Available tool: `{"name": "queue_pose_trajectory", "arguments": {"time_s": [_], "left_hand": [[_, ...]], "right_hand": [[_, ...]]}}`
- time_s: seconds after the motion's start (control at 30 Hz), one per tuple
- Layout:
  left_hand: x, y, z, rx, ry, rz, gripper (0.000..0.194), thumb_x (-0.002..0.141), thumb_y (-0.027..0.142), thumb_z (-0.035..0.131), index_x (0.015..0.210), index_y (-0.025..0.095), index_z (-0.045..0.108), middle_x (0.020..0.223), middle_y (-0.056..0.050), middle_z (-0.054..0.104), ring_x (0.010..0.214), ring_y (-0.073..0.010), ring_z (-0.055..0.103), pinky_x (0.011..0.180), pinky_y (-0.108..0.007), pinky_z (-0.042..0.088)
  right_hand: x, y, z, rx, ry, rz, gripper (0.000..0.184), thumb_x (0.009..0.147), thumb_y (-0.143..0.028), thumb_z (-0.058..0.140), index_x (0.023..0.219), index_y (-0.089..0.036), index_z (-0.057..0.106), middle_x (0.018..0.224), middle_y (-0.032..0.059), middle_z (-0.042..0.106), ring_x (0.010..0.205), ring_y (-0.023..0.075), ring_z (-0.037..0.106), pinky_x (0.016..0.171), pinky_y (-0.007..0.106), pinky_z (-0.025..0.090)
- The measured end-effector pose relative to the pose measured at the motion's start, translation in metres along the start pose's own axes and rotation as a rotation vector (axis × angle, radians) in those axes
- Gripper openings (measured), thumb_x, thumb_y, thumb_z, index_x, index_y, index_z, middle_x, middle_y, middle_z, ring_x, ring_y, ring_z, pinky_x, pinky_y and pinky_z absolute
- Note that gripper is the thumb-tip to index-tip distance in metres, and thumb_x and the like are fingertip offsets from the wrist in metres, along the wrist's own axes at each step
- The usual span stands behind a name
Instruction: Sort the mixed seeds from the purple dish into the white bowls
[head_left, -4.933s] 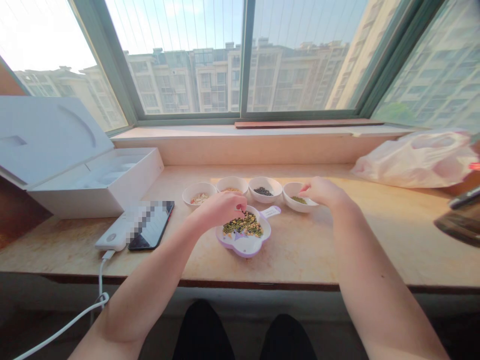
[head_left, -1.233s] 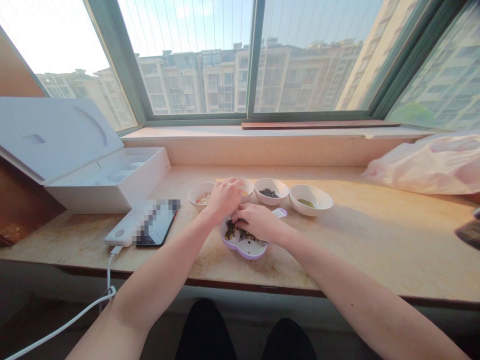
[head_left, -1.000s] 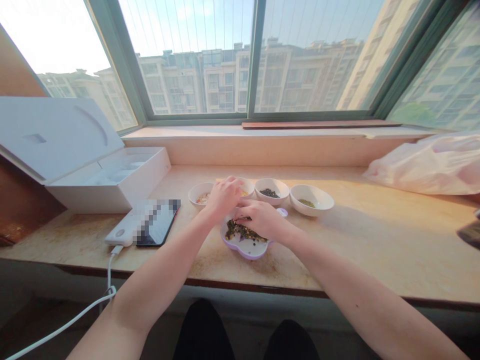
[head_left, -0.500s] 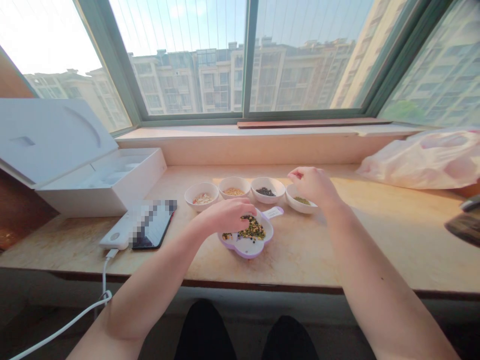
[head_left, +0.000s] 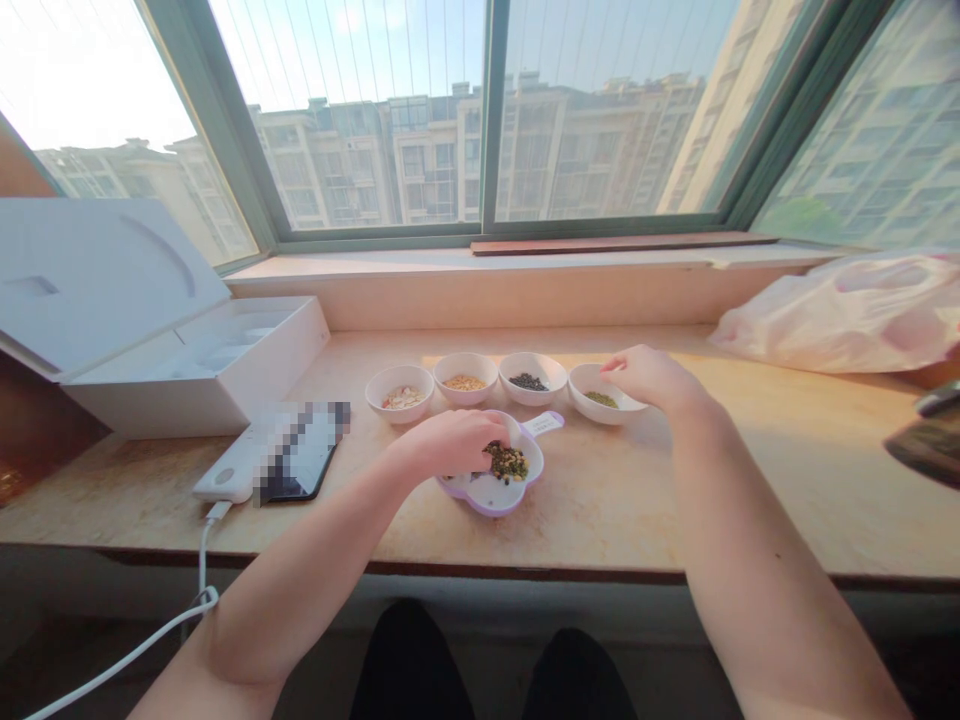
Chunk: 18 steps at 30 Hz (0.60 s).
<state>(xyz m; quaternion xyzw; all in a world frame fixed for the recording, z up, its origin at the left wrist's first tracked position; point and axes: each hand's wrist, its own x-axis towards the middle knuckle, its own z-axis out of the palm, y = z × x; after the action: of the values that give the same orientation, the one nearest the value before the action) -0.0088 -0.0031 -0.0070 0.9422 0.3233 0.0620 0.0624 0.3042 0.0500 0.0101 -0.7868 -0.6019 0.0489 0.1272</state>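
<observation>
A white and purple scalloped dish with a handle holds mixed beans of black, yellow and green. My left hand reaches into it from the left, fingers curled down among the beans; its fingertips are hidden. At the right end of a row of bowls is a white bowl of small green beans. Just over its far right rim hovers my right hand, thumb and fingers pinched together. Whatever lies in the pinch is too small to make out.
Other white bowls hold black beans, yellow beans and pale flat seeds. An open white box, a phone and a cabled white power bank are left. A plastic bag sits at the far right.
My right hand has shifted slightly right and down by the green-bean bowl, its fingers staying together. My left fingers have dipped and curled further into the mixed beans.
</observation>
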Motion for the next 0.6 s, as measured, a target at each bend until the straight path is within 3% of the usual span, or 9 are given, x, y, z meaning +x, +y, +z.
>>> {"name": "queue_pose_trajectory", "arguments": {"time_s": [0.1, 0.27, 0.4, 0.6], "left_hand": [[0.002, 0.000, -0.003, 0.008, -0.078, 0.035, 0.023, 0.087, 0.008, 0.056, 0.086, 0.022, 0.075, 0.112, 0.000, 0.075, 0.087, -0.0161, 0.071, 0.080, -0.025, 0.052], [0.003, 0.000, -0.003, 0.036, -0.060, 0.017, 0.024, 0.092, 0.013, 0.055, 0.087, 0.023, 0.076, 0.106, 0.000, 0.077, 0.087, -0.0172, 0.071, 0.079, -0.026, 0.051], [0.002, 0.000, -0.004, 0.008, -0.045, 0.013, 0.026, 0.090, 0.011, 0.054, 0.086, 0.023, 0.077, 0.106, 0.000, 0.077, 0.089, -0.0180, 0.071, 0.080, -0.027, 0.051], [0.001, 0.002, -0.007, -0.051, -0.029, -0.019, 0.032, 0.086, 0.008, 0.049, 0.086, 0.026, 0.076, 0.099, 0.002, 0.078, 0.088, -0.0175, 0.070, 0.078, -0.025, 0.050]], "right_hand": [[-0.002, -0.002, 0.001, -0.013, -0.010, 0.006, 0.021, 0.079, -0.030, 0.068, 0.094, -0.025, 0.083, 0.093, 0.0082, 0.080, 0.082, 0.0238, 0.072, 0.076, 0.033, 0.051], [-0.006, -0.006, 0.000, -0.024, 0.025, -0.006, 0.024, 0.080, -0.036, 0.068, 0.095, -0.025, 0.083, 0.093, 0.0113, 0.079, 0.082, 0.0266, 0.072, 0.073, 0.034, 0.051], [-0.010, -0.010, -0.001, -0.022, -0.010, 0.010, 0.027, 0.084, -0.041, 0.064, 0.097, -0.027, 0.083, 0.098, 0.0116, 0.079, 0.091, 0.0283, 0.072, 0.078, 0.036, 0.051], [-0.015, -0.017, -0.004, -0.004, -0.018, 0.006, 0.031, 0.084, -0.045, 0.065, 0.100, -0.025, 0.082, 0.100, 0.0114, 0.080, 0.085, 0.0271, 0.072, 0.072, 0.035, 0.049]]}}
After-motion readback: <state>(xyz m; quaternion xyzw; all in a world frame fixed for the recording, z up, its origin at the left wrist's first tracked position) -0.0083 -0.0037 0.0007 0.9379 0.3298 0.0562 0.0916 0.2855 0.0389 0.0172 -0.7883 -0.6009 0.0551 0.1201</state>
